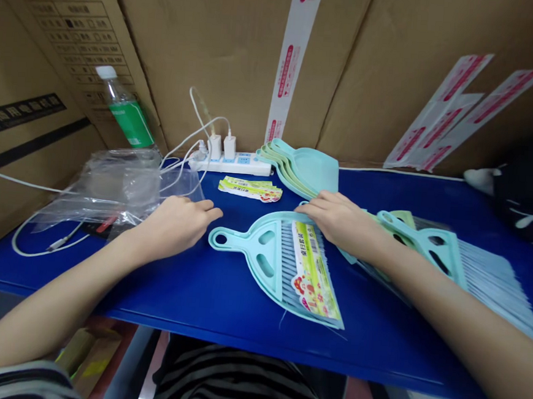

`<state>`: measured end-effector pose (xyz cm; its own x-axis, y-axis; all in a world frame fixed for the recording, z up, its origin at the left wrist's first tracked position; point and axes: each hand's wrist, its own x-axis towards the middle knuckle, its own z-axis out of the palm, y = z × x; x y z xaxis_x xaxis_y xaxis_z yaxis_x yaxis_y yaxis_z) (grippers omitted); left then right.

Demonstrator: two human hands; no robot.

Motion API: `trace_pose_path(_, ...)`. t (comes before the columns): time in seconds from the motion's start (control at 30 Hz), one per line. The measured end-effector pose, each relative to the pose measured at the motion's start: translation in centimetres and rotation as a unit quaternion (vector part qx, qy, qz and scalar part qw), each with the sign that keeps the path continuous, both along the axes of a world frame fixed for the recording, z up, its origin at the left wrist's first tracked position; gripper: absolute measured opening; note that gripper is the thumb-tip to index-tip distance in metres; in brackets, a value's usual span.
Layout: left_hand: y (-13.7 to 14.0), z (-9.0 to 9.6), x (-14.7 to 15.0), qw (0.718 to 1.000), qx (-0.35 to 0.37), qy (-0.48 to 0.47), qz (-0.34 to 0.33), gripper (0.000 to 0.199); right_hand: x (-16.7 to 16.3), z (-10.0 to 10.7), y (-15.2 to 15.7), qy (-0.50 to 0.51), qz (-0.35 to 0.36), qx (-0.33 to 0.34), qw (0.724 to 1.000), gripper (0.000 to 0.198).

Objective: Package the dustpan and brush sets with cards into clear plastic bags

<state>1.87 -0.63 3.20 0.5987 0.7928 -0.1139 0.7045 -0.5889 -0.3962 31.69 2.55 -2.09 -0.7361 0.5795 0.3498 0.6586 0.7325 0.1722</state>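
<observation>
A light-blue dustpan point(231, 240) lies on the table with its handle to the left. Nested in it is a small brush point(288, 256) with grey-blue bristles, and a yellow-green printed label card point(314, 271) lies over those bristles. My right hand point(338, 220) grips the set's far edge, its fingers bent over the rim. Left of the handle's far side, my left hand point(182, 220) hovers with fingers curled together, and nothing shows in them. Clear plastic bags point(124, 182) lie just behind and left of it.
Stacked blue and green dustpans point(317, 166) stand at the back. More brushes point(495, 279) lie at right, partly under my forearm. Label cards point(251, 189) rest before a power strip point(246, 164) with plugged chargers and cables. A bottle point(132, 121) leans left; cardboard point(231, 55) walls the back.
</observation>
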Motion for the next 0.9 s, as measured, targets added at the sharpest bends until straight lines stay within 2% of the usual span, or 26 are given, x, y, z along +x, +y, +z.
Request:
trace_pose_path(0.33,-0.3,0.2,-0.4,0.989,-0.136,-0.046,-0.039,0.035,-0.1,-0.2,0.0,-0.019,-0.011,0.017,1.000,0.037)
trace_pose_path(0.5,-0.6,0.4,-0.5,0.986,-0.151,-0.062,-0.044,0.044,-0.3,-0.4,-0.1,-0.024,-0.018,0.029,0.999,0.037)
trace_pose_path(0.67,-0.9,0.7,-0.7,0.976,-0.195,-0.091,-0.042,0.057,-0.4,-0.5,-0.1,-0.028,-0.016,0.030,0.999,0.033)
trace_pose_path(0.9,-1.0,1.3,-0.6,0.968,-0.213,-0.121,-0.061,0.041,-0.5,-0.5,0.0,-0.023,-0.010,0.018,1.000,0.032)
